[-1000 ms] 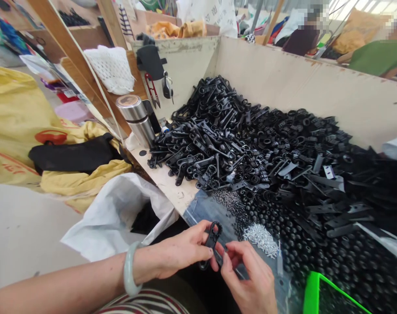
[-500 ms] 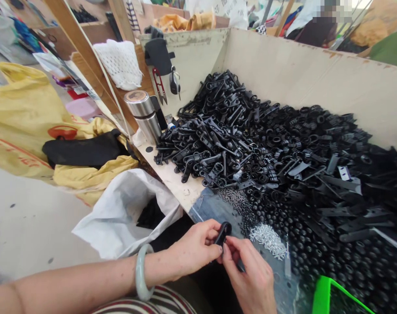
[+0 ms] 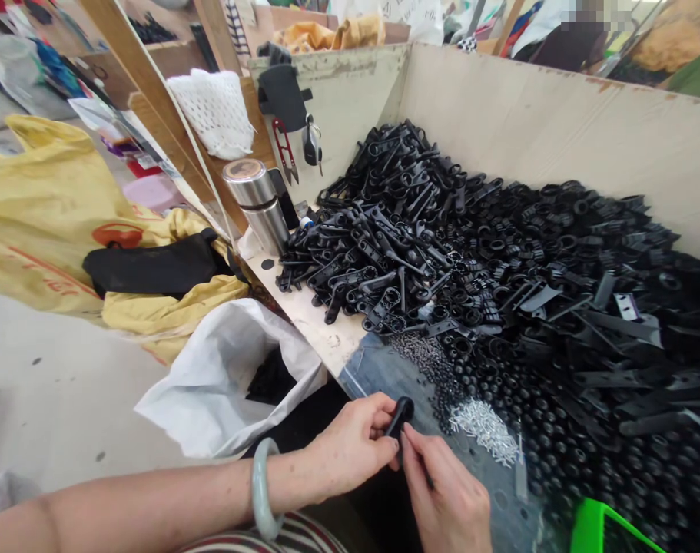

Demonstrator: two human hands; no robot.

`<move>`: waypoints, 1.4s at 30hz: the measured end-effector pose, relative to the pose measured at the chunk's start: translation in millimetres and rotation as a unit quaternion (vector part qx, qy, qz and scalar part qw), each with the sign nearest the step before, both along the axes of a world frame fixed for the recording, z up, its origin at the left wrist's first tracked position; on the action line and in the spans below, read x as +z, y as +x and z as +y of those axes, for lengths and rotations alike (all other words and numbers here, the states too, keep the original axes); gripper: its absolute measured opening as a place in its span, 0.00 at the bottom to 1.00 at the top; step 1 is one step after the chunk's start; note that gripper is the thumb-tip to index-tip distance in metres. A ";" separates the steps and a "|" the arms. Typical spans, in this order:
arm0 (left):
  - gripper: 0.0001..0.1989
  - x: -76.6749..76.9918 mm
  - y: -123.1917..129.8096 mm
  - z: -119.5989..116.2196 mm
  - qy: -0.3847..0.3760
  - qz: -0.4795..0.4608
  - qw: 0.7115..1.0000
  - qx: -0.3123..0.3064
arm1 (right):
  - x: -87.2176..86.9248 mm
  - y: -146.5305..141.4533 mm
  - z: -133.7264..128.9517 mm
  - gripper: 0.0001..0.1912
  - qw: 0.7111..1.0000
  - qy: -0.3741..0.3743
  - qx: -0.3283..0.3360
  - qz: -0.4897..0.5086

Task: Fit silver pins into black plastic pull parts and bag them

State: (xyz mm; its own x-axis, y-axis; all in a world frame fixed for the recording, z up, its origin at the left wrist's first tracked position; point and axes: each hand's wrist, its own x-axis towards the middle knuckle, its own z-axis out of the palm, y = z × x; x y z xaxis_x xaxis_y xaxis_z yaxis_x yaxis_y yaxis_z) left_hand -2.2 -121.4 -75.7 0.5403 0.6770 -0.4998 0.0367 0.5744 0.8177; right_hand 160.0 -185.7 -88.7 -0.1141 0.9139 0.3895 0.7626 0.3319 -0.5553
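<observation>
In front of my lap, my left hand (image 3: 358, 442) grips a black plastic part with a rounded, ring-like end (image 3: 403, 411) that points up and away from me. My right hand (image 3: 447, 484) is closed in a pinch against the lower right side of that part. What sits between the right fingertips is hidden; a dark bit shows below them. Beyond my hands lie a heap of small silver metal pins (image 3: 485, 432), a spread of small dark pieces (image 3: 422, 355) and many round black pieces (image 3: 580, 468).
A large pile of black plastic parts (image 3: 378, 253) fills the pale-walled bin. At left stand a steel flask (image 3: 260, 207) and an open white sack (image 3: 211, 384). Red thread snips (image 3: 285, 150) and keys (image 3: 312, 146) hang on the wall. A green-edged container (image 3: 592, 522) stands at lower right.
The view has shifted slightly, so everything sits a little differently in frame. Both hands stay together at the black part, and the right fingers have changed position slightly against it.
</observation>
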 end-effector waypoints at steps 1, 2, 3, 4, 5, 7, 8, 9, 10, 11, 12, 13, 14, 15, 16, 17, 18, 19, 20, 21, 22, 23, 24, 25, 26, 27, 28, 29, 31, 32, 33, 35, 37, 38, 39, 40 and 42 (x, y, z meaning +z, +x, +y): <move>0.16 1.1 0.0 0.2 -0.005 0.000 1.000 0.000 | -1.1 1.0 -0.8 0.09 1.000 -0.007 0.002 0.002; 0.16 2.2 -0.1 0.3 -0.009 0.000 1.000 0.000 | -2.0 1.8 -1.3 0.09 1.000 -0.013 0.005 0.004; 0.16 3.1 -0.2 0.4 -0.011 0.000 1.000 0.000 | -2.4 2.4 -1.5 0.09 1.000 -0.017 0.009 0.006; 0.16 3.9 -0.4 0.5 -0.012 0.000 1.000 0.000 | -2.4 2.6 -1.3 0.08 1.000 -0.018 0.011 0.006; 0.16 4.4 -0.5 0.5 -0.011 0.000 1.000 0.000 | -2.0 2.5 -0.7 0.08 1.000 -0.019 0.012 0.005; 0.15 4.7 -0.7 0.6 -0.010 0.002 1.000 -0.001 | 0.1 1.6 1.4 0.08 1.000 -0.017 0.005 0.003; 0.15 4.5 -0.7 0.7 -0.010 0.004 1.000 -0.002 | 1.6 1.1 2.7 0.08 1.000 -0.015 0.000 0.002; 0.15 4.3 -0.8 0.9 -0.010 0.005 1.000 -0.002 | 3.3 0.5 4.2 0.09 1.000 -0.014 -0.003 0.001; 0.15 4.1 -0.9 1.1 -0.011 0.007 1.000 -0.001 | 5.1 0.1 5.7 0.09 1.000 -0.014 -0.005 -0.001; 0.14 3.9 -1.2 1.5 -0.013 0.008 1.000 -0.001 | 6.8 -0.1 7.3 0.10 1.000 -0.015 -0.007 -0.003; 0.14 4.0 -1.4 1.9 -0.014 0.009 1.000 -0.001 | 8.4 -0.2 8.8 0.10 1.000 -0.016 -0.009 -0.004; 0.14 4.2 -1.8 2.4 -0.015 0.009 1.000 -0.002 | 9.6 -0.2 10.2 0.11 1.000 -0.017 -0.009 -0.006; 0.14 4.8 -2.1 3.0 -0.016 0.010 1.000 -0.002 | 10.4 0.0 11.5 0.11 1.000 -0.016 -0.007 -0.008; 0.14 5.5 -2.4 3.5 -0.018 0.013 1.000 -0.004 | 10.8 0.2 12.6 0.12 1.000 -0.014 -0.005 -0.010; 0.13 6.5 -2.6 4.0 -0.017 0.016 1.000 -0.006 | 10.9 0.5 13.6 0.12 1.000 -0.010 -0.002 -0.014; 0.13 7.5 -2.6 4.4 -0.018 0.020 1.000 -0.009 | 10.6 0.8 14.5 0.12 1.000 -0.007 0.003 -0.018; 0.13 8.5 -2.5 4.8 -0.019 0.024 0.999 -0.011 | 10.1 1.1 15.3 0.11 1.000 -0.002 0.009 -0.023; 0.13 9.2 -2.2 5.1 -0.020 0.026 0.999 -0.013 | 9.7 1.3 16.1 0.10 1.000 0.002 0.014 -0.028; 0.14 9.7 -1.8 5.2 -0.022 0.027 0.999 -0.015 | 9.3 1.5 16.9 0.10 0.999 0.007 0.018 -0.031; 0.14 9.6 -1.2 5.3 -0.024 0.027 0.999 -0.016 | 9.1 1.7 17.9 0.10 0.999 0.010 0.022 -0.035; 0.15 9.1 -0.7 5.3 -0.024 0.028 0.999 -0.016 | 9.0 1.8 18.9 0.10 0.999 0.011 0.024 -0.039; 0.15 8.2 -0.2 5.1 -0.022 0.028 0.999 -0.016 | 8.9 2.0 20.0 0.10 0.999 0.011 0.027 -0.044; 0.15 6.8 0.1 4.9 -0.017 0.029 0.999 -0.016 | 8.8 2.3 21.0 0.10 0.998 0.012 0.030 -0.050; 0.15 5.2 0.2 4.5 -0.012 0.030 0.999 -0.016 | 8.4 2.7 21.9 0.11 0.998 0.011 0.033 -0.056; 0.15 3.4 0.2 4.0 -0.006 0.031 0.999 -0.017 | 7.6 3.3 22.6 0.11 0.997 0.009 0.038 -0.062; 0.15 1.6 0.1 3.4 0.000 0.032 0.999 -0.018 | 6.5 4.2 22.9 0.11 0.997 0.006 0.044 -0.068; 0.15 -0.1 -0.1 2.7 0.006 0.033 0.999 -0.019 | 5.0 5.2 22.9 0.10 0.996 0.001 0.051 -0.075; 0.15 -1.7 -0.3 2.0 0.012 0.033 0.999 -0.020 | 3.3 6.3 22.6 0.10 0.995 -0.006 0.056 -0.082; 0.16 -4.4 -0.6 0.7 0.024 0.031 0.999 -0.020 | 0.6 8.6 22.2 0.11 0.993 -0.022 0.059 -0.100; 0.16 -5.6 -0.8 0.1 0.030 0.030 0.999 -0.021 | 0.2 9.5 22.5 0.12 0.992 -0.028 0.056 -0.113; 0.15 -6.8 -0.9 -0.3 0.037 0.029 0.999 -0.022 | 0.8 10.3 23.4 0.13 0.989 -0.032 0.057 -0.129; 0.14 -8.7 -1.4 -0.8 0.051 0.032 0.998 -0.027 | 5.4 11.5 27.3 0.14 0.981 -0.033 0.076 -0.176; 0.14 -9.8 -2.4 -0.6 0.066 0.040 0.996 -0.036 | 12.8 12.1 33.3 0.12 0.965 -0.031 0.106 -0.237; 0.14 -9.8 -3.1 -0.4 0.074 0.044 0.995 -0.041 | 16.5 12.2 36.4 0.11 0.957 -0.030 0.116 -0.264; 0.14 -9.5 -3.7 -0.1 0.082 0.050 0.994 -0.044 | 19.7 12.1 39.3 0.11 0.951 -0.031 0.123 -0.284; 0.13 -8.7 -4.3 0.1 0.091 0.056 0.993 -0.044 | 22.0 11.6 41.8 0.11 0.946 -0.034 0.123 -0.297; 0.11 -6.0 -4.9 0.7 0.109 0.070 0.991 -0.040 | 24.2 9.4 45.0 0.12 0.943 -0.043 0.125 -0.307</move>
State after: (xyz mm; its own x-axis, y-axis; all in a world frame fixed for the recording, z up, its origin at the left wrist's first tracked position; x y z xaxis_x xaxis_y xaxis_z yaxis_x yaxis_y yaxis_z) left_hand -7.1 -120.7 -81.7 0.5329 0.7346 -0.4199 0.1962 0.3754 0.9059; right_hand 169.4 -140.7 -64.5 -0.5093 0.8541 0.1055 0.8532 0.5172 -0.0680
